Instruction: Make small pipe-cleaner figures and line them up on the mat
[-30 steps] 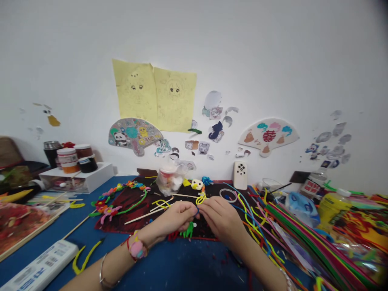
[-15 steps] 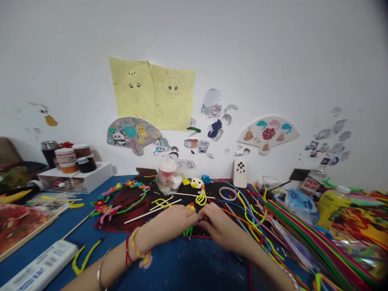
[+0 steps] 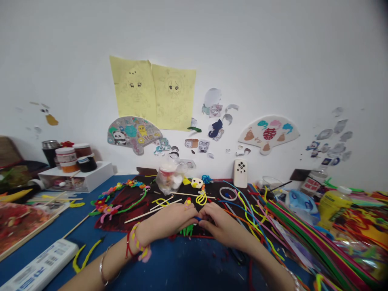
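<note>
My left hand [image 3: 171, 221] and my right hand [image 3: 220, 224] meet fingertip to fingertip over the front edge of a dark mat [image 3: 127, 202]. Both are closed in a pinch on a small blue pipe-cleaner piece [image 3: 197, 218] held between them. A small red and yellow bit [image 3: 188, 201] sticks up just above my left fingers. Green pipe-cleaner ends [image 3: 186, 231] lie under my hands. My left wrist wears a red string and a pink and yellow pipe-cleaner band [image 3: 140, 248].
A big sheaf of coloured pipe cleaners [image 3: 303, 238] fans out at right. A flower garland [image 3: 118, 198], wooden sticks [image 3: 151, 210], a yellow loop [image 3: 200, 198] and a chick figure [image 3: 197, 183] lie on the mat. Paint jars [image 3: 71, 157] stand back left, a white box [image 3: 39, 266] front left.
Both hands dropped lower and nearer the mat's front edge, still pinched together. My left wrist turned, swinging the pink band downward. A red and yellow bit now shows above my left fingers.
</note>
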Tool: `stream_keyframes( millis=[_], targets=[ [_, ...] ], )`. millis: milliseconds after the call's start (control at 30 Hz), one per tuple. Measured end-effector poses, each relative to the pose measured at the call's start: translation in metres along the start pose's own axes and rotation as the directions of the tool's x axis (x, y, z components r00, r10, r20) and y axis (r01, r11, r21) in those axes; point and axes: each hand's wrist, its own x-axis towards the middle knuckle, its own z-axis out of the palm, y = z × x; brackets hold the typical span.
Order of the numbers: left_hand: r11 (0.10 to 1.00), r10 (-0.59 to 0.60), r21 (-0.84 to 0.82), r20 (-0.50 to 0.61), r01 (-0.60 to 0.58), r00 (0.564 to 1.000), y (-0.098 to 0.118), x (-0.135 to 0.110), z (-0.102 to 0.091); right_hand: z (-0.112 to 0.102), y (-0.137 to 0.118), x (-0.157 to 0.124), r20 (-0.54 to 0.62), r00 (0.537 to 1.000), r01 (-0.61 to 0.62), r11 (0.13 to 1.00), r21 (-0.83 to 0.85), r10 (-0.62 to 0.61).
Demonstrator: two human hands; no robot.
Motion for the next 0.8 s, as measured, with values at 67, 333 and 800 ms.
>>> stream_keyframes(
  millis=[67,333,800],
  targets=[
    [0.999,0.033,0.026,0.000,-0.033,0.999,0.001,0.000,-0.002,-0.001,0.003,0.000,0.054,0.998,-0.029,0.997,0.077,0.025],
    [0.951,-0.131,-0.286,-0.025,0.118,0.991,0.003,0.001,-0.006,-0.001,0.012,0.006,0.102,0.983,-0.179,0.930,0.321,0.154],
    [0.660,-0.367,-0.689,0.053,0.300,0.929,-0.002,0.004,-0.005,0.007,0.005,0.008,0.267,0.959,-0.234,0.786,0.572,0.091]
  ],
)
